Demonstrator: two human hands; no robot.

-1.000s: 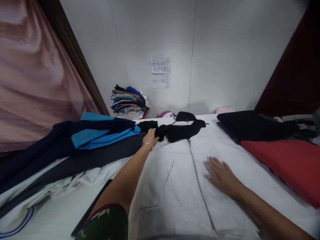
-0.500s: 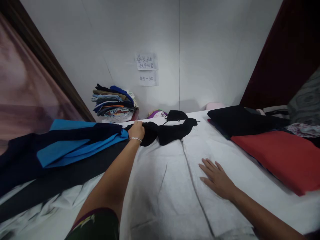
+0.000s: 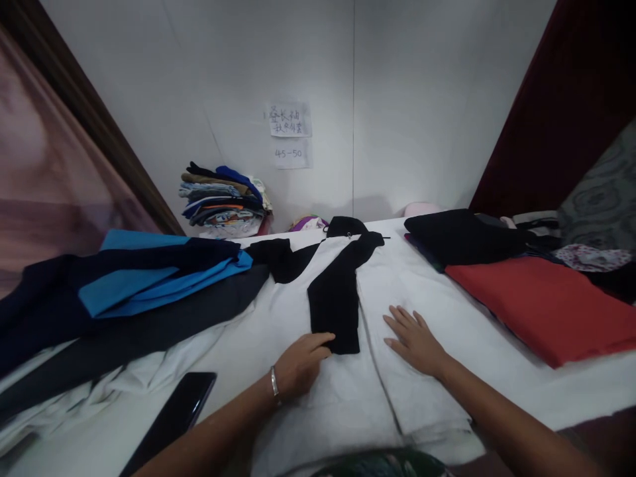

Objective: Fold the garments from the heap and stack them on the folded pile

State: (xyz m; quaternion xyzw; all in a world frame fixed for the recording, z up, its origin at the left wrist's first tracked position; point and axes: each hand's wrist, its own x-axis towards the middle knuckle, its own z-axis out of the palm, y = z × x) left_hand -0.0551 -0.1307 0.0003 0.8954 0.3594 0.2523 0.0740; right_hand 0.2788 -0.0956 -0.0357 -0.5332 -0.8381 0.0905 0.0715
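A black-and-white hooded jacket (image 3: 342, 391) lies flat in front of me, its black hood at the far end. One black sleeve (image 3: 334, 298) is folded down over the white body, cuff toward me. My left hand (image 3: 302, 363), with a silver bracelet at the wrist, has its fingers closed at the cuff's left corner. The other black sleeve (image 3: 273, 257) is at the far left. Palm down on the white body, right of a long dark line in the cloth, rests my right hand (image 3: 417, 341), fingers spread.
Blue and dark garments (image 3: 149, 285) lie to the left, near a black phone (image 3: 173, 417). A stack of folded clothes (image 3: 223, 202) stands against the wall under paper notes (image 3: 291, 136). Folded red cloth (image 3: 541, 305) and black cloth (image 3: 462, 232) lie on the right.
My left hand has moved from the far left down toward me, bringing the black sleeve over the white body. My right hand stays flat on the jacket. The phone has come into view.
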